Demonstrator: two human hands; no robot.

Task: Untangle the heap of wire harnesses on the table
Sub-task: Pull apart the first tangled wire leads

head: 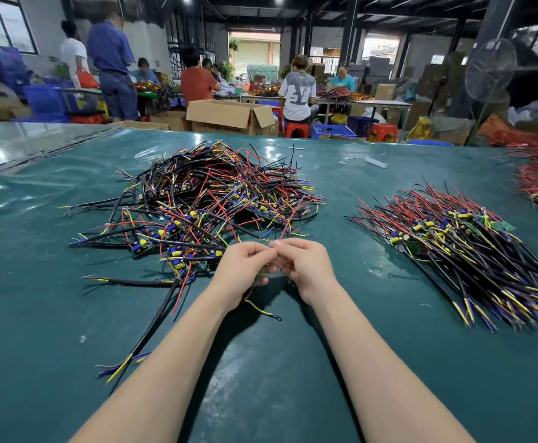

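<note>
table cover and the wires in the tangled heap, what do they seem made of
Table cover: probably vinyl or a similar plastic sheet, dark green and glossy; it shows bright reflections and wrinkles. Tangled heap: wires likely plastic-insulated, with smooth red, black, yellow and blue jackets that bend freely; the cores can't be made out.

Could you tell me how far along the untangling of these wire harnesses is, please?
Done: an aligned pile lies on the right. In hand: the left hand and right hand pinch one harness, its yellow lead trailing below. Left: the tangled heap, roughly as big as that pile.
</note>
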